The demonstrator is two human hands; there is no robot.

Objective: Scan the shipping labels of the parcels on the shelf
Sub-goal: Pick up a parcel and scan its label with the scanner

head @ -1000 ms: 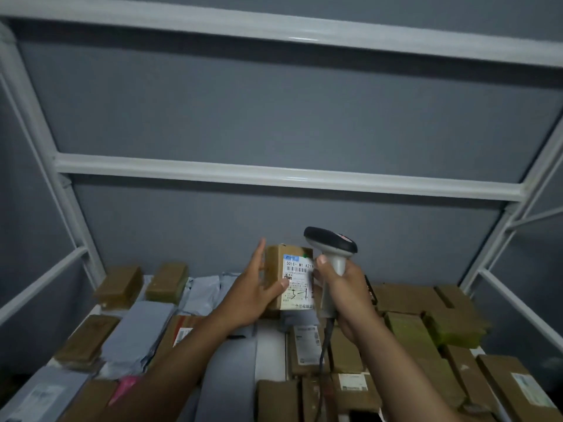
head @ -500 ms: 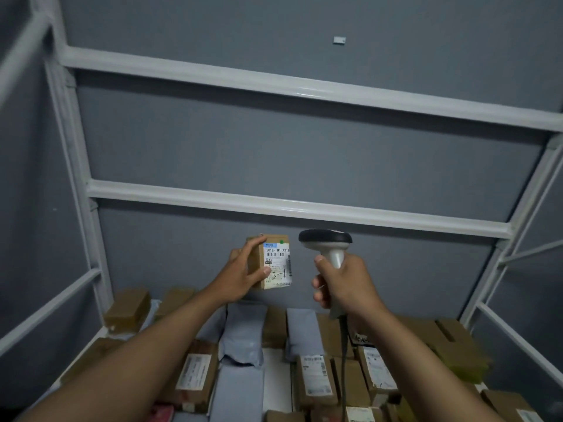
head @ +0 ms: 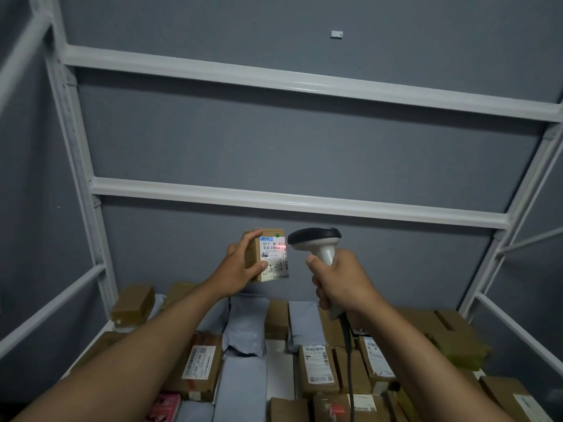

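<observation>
Head view: left hand (head: 240,269) clamped around labelled parcel (head: 268,254), right hand (head: 341,281) clamped around scanner (head: 316,242) just beside it.

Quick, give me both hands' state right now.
Left hand: grips the small brown parcel, label facing the scanner.
Right hand: grips the handle of the barcode scanner, pointed at the label.

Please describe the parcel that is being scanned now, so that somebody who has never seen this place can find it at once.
Look at the white metal shelf frame against the grey wall; many parcels lie flat on its bottom level. Above them, the left hand holds up one small brown box, beside the scanner in the right hand. Only this box is raised, and a red scan line glows on its white label.
</observation>
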